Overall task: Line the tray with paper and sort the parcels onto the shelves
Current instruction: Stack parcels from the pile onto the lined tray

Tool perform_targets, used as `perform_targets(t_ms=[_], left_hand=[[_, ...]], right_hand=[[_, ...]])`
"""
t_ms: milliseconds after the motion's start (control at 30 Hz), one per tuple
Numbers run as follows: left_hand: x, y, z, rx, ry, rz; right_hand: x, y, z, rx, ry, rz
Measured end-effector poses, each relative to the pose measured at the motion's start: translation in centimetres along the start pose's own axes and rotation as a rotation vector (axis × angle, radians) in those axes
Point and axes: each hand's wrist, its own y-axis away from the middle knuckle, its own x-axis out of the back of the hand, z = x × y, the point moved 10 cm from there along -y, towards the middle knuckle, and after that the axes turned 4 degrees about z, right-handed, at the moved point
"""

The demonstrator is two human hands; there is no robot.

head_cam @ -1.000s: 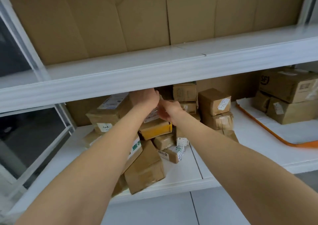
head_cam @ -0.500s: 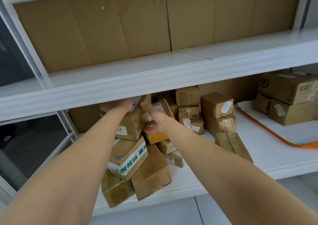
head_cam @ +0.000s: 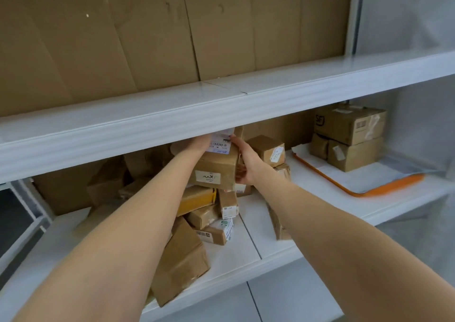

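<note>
Low at centre frame, small brown cardboard parcels are lying heaped on the white lower shelf. Above them, mid-frame, the left hand and right hand are clamping a taped brown cardboard box with white labels between them, with the fingers curling round its sides. It is probably light and stiff, so gripping opposite faces suits it. Far right, a paper-lined orange tray is carrying larger boxes.

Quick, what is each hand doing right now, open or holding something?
Left hand: on the parcel, fingers hidden; cannot tell.
Right hand: closed round the parcel's right side.
</note>
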Motion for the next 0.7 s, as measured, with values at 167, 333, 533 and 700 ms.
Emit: perform_targets(t_ms=[167, 333, 533, 700], left_hand=[[-3.8, -0.3, 2.9, -0.038, -0.315, 0.13], [-8.6, 0.5, 6.5, -0.033, -0.371, 0.083], [-15.9, 1.5, 10.8, -0.065, -0.294, -0.062], [-23.3, 4.0, 14.3, -0.128, -0.171, -0.31]], right_hand=[[7.2, 0.3, -1.7, 0.001, 0.009, 0.104], [13.6, 0.9, -3.7, 0.044, -0.007, 0.186], [21.8, 2.2, -5.6, 0.056, -0.065, 0.34], [28.6, 2.3, -6.7, 0.057, -0.108, 0.498]])
